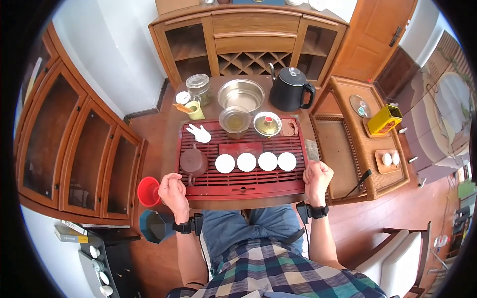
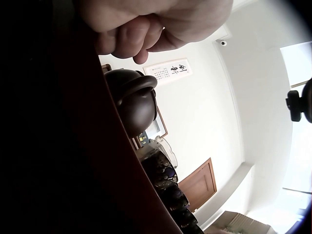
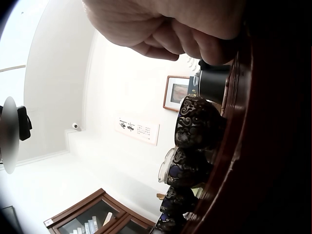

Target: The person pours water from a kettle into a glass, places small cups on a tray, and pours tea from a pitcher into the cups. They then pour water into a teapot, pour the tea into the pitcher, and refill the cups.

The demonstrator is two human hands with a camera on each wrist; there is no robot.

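My left hand (image 1: 173, 192) rests at the front left corner of the red slatted tea tray (image 1: 213, 192), its fingers curled and holding nothing. Close beyond it sits a brown clay teapot (image 1: 194, 162), whose rounded side also shows in the left wrist view. At the tray's right edge, my right hand (image 1: 317, 182) lies with curled fingers, likewise holding nothing. A grey flat piece (image 1: 311, 150) lies just past its knuckles. Several cups (image 1: 246, 162) stand in a row between the hands, white inside; the right wrist view shows their dark patterned outsides (image 3: 196, 124).
Behind the cups are a glass vessel (image 1: 235, 120), a bowl of dry leaves (image 1: 267, 124) and a white hand-shaped piece (image 1: 198, 133). Farther back stand a steel basin (image 1: 241, 95), a black kettle (image 1: 292, 89) and a lidded jar (image 1: 198, 89). A red bucket (image 1: 148, 191) is beside my left hand.
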